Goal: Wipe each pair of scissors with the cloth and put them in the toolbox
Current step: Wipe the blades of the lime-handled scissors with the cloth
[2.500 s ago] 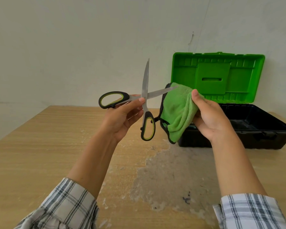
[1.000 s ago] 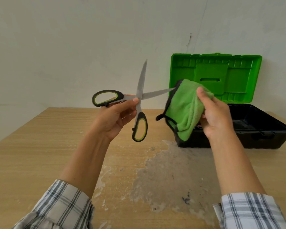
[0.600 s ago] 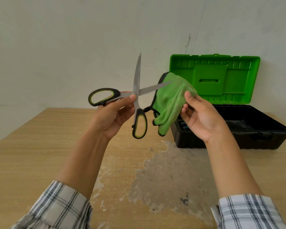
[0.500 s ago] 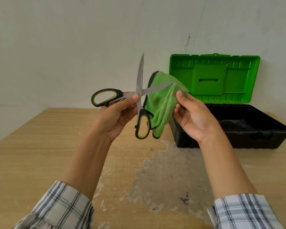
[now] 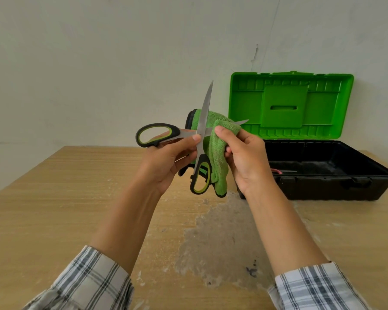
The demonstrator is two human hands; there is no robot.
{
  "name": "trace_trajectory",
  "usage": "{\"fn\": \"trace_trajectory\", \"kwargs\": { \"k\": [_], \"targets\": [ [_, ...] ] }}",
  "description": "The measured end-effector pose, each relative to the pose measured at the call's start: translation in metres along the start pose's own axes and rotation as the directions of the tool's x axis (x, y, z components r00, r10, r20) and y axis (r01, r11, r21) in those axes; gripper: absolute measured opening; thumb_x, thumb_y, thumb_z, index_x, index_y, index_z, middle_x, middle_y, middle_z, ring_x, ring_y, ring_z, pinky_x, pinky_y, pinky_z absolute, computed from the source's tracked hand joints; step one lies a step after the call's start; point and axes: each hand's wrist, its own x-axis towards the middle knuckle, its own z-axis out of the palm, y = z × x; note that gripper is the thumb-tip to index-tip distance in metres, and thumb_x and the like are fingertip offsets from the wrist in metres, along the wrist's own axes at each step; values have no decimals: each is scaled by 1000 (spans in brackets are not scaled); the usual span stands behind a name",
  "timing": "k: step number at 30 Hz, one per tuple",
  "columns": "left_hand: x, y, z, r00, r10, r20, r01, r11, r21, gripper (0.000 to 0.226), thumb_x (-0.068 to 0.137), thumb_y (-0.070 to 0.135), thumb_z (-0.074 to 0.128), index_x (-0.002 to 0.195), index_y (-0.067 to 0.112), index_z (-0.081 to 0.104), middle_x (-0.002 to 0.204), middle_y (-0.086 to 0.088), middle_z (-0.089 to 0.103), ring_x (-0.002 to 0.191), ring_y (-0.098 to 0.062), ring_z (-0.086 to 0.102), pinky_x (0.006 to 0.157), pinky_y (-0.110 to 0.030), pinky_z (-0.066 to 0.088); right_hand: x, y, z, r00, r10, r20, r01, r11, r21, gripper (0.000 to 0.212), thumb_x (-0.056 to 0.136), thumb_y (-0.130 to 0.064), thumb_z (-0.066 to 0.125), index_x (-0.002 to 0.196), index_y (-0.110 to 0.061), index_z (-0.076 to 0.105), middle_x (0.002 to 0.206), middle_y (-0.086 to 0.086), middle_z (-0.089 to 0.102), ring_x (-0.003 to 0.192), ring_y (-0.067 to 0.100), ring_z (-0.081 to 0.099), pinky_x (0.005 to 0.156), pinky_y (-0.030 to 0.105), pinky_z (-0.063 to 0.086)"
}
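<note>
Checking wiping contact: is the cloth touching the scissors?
Touching. Head view: the cloth, pinched by the right hand, wraps one blade of the scissors.

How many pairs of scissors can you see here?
2. One green-and-black pair is held spread open in the left hand, against the cloth. A second pair, pink-handled, lies inside the black toolbox, partly hidden by its wall; more may lie unseen there.

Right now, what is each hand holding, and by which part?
The left hand grips the open scissors at the pivot, by the handle shanks; the right hand pinches the green cloth, wrapped over one blade.
</note>
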Motion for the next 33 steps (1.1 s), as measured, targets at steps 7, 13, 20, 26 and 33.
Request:
{"fn": "trace_trajectory", "kwargs": {
  "k": [7, 13, 20, 26, 33],
  "targets": [
    [-2, 3, -1, 1000, -15, -19, 15, 1000, -7, 8, 78, 1, 75, 80, 7, 70, 76, -4, 73, 70, -13, 69, 64, -21, 57, 2, -6, -5, 996, 39, -75, -36, 999, 41, 6, 87, -12, 74, 81, -13, 73, 62, -2, 53, 44, 1, 43, 46, 15, 43],
    [-3, 3, 0, 999, -29, -13, 29, 1000, -10, 10, 78, 0, 74, 77, 8, 69, 71, -2, 71, 66, -11, 67, 62, -21, 57, 6, -10, -15, 993, 71, -96, -57, 988, 141, 8, 89, -12, 72, 82, -14, 72, 59, -5, 51, 46, 1, 42, 48, 14, 43],
    [-1, 7, -7, 999, -44, -25, 44, 999, -13, 8, 78, 2, 76, 82, 7, 70, 84, -9, 71, 78, -17, 66, 63, -21, 57, 10, -12, -23, 994, 94, -62, -76, 966, 249, 6, 92, -14, 69, 86, -14, 70, 71, -3, 56, 48, 1, 47, 49, 12, 47],
    [-1, 10, -7, 1000, -13, -24, 10, 993, -114, 7, 79, 2, 74, 80, 7, 68, 78, -6, 68, 73, -14, 65, 62, -20, 56, 11, -15, -32, 981, 123, 151, -146, 977, 155, 23, 79, -21, 73, 100, -11, 75, 81, 0, 62, 63, 5, 53, 62, 18, 54],
    [-5, 7, 4, 999, 29, -14, -30, 995, -90, 6, 82, 2, 72, 86, 6, 72, 80, -6, 74, 70, -12, 69, 63, -18, 57, 0, -5, -6, 971, 71, 226, -71, 997, -10, 29, 70, -22, 80, 98, -14, 78, 92, 3, 72, 69, 8, 55, 67, 19, 52]
  ]
}}
